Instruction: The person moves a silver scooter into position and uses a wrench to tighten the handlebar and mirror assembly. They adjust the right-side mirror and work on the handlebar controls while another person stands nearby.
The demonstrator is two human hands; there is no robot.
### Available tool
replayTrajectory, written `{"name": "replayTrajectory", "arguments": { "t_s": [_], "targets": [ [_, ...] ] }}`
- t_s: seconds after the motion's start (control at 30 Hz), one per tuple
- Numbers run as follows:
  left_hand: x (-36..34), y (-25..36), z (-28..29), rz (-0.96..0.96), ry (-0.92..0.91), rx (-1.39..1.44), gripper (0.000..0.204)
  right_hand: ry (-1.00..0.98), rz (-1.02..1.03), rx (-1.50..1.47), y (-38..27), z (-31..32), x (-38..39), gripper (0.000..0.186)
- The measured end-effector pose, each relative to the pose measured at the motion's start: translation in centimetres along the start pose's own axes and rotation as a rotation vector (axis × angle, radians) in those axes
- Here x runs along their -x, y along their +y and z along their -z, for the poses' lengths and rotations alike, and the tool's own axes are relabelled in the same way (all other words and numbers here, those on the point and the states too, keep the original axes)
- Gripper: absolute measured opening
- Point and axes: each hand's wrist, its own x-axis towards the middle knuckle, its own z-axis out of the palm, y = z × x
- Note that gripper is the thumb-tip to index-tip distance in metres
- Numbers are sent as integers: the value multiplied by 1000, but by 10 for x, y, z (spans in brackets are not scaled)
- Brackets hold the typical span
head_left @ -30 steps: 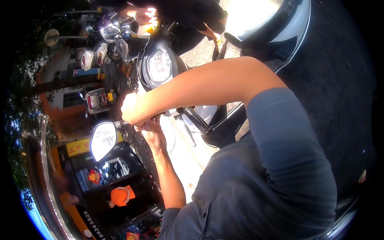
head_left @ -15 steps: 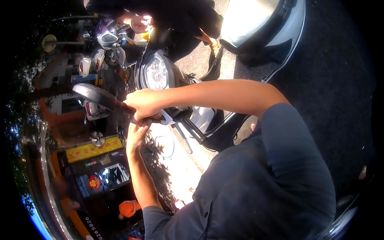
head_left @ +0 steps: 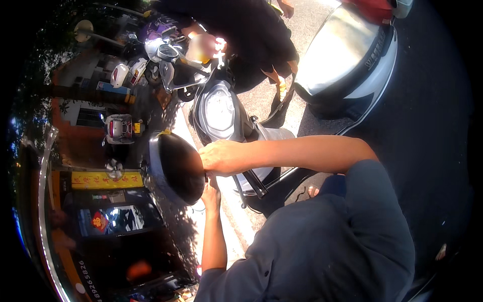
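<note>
A scooter has a headlight (head_left: 216, 113), a black handlebar grip (head_left: 254, 185) and a dark-backed mirror (head_left: 173, 168). My right hand (head_left: 219, 157) is closed on the mirror's stem at its inner edge, the forearm stretching across from the right. Below it, my left hand (head_left: 211, 194) reaches up to the underside of the same joint; its fingertips are mostly hidden, so what it grips is unclear.
A person in dark clothing (head_left: 251, 40) bends beyond the headlight. A white-and-black scooter body (head_left: 337, 60) fills the upper right. Parked scooters (head_left: 121, 128) line the left, near a shopfront with a yellow sign (head_left: 108, 179) and a blurred orange-clad person (head_left: 138, 269).
The mirror has swung round from glass-facing, through edge-on, to showing its dark back. Both my hands have moved with it, ending farther right in the picture.
</note>
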Motion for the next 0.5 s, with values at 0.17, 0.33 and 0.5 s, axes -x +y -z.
{"name": "replayTrajectory", "arguments": {
  "t_s": [0.17, 0.33, 0.5],
  "targets": [
    [26, 43, -28, 291, 202, 346, 25, -236, -5, 59, -7, 19, -23, 15],
    [18, -2, -82, 204, 120, 605, 25, -415, 149, 127, 5, 33, -18, 25],
    [43, 11, -80, 219, 278, 790, 22, -709, 301, 229, -27, 10, -60, 15]
  ]
}}
